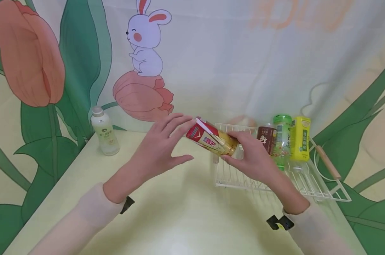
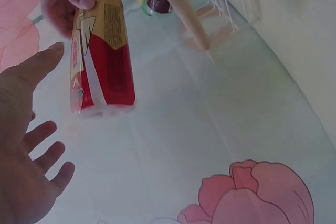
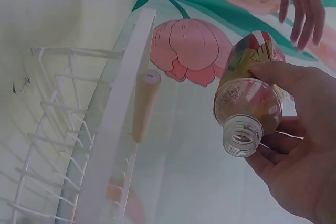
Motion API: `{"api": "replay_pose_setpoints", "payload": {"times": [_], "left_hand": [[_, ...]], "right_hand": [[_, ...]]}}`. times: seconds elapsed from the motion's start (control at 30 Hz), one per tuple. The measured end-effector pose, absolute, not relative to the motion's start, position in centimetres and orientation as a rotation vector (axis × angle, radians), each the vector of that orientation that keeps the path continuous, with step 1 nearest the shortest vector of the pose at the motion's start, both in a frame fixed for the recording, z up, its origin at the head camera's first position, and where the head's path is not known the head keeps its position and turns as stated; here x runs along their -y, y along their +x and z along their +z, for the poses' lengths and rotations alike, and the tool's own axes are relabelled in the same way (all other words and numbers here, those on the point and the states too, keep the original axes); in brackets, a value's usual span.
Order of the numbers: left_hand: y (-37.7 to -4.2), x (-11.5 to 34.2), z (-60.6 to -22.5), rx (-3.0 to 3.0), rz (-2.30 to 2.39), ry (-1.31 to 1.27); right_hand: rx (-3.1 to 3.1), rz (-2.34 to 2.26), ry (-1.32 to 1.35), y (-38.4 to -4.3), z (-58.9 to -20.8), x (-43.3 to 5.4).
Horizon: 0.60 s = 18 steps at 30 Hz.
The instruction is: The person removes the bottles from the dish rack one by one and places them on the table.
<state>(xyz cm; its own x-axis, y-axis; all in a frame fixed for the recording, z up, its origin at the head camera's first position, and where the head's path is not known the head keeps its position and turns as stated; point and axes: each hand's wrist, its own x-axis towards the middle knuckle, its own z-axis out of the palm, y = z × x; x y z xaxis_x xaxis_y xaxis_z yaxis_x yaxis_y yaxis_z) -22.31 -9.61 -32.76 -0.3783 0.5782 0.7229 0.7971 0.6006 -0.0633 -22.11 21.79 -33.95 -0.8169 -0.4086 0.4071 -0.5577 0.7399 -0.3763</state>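
Observation:
My right hand (image 1: 255,158) grips a plastic drink bottle (image 1: 213,139) with a red and yellow label, holding it tilted above the table near the rack. In the right wrist view the clear bottle neck (image 3: 242,135) has no cap, and the bottle looks empty. The red base end points toward my left hand (image 1: 155,143), whose fingers are spread and hold nothing. From the left wrist view, a gap shows between the left thumb (image 2: 44,61) and the bottle.
A white wire rack (image 1: 243,177) with wooden handles (image 1: 327,162) stands at the right. In it are a brown-labelled bottle (image 1: 266,136), a green bottle (image 1: 282,136) and a yellow bottle (image 1: 300,138). A pale bottle (image 1: 105,132) stands at the table's left edge. Behind hangs a printed cloth (image 1: 205,71).

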Motion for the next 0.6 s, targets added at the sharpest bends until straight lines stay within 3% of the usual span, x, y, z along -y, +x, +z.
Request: {"api": "replay_pose_setpoints", "payload": {"times": [0.33,0.6], "left_hand": [[-22.4,7.0,-33.4,2.333,-0.109,-1.155],[-22.4,6.8,-34.0,2.415,-0.194,-1.216]], "right_hand": [[2.628,0.553,0.971,-20.8,-33.6,-20.3],[2.572,0.466,1.082,-20.3,-33.9,-20.1]]}}
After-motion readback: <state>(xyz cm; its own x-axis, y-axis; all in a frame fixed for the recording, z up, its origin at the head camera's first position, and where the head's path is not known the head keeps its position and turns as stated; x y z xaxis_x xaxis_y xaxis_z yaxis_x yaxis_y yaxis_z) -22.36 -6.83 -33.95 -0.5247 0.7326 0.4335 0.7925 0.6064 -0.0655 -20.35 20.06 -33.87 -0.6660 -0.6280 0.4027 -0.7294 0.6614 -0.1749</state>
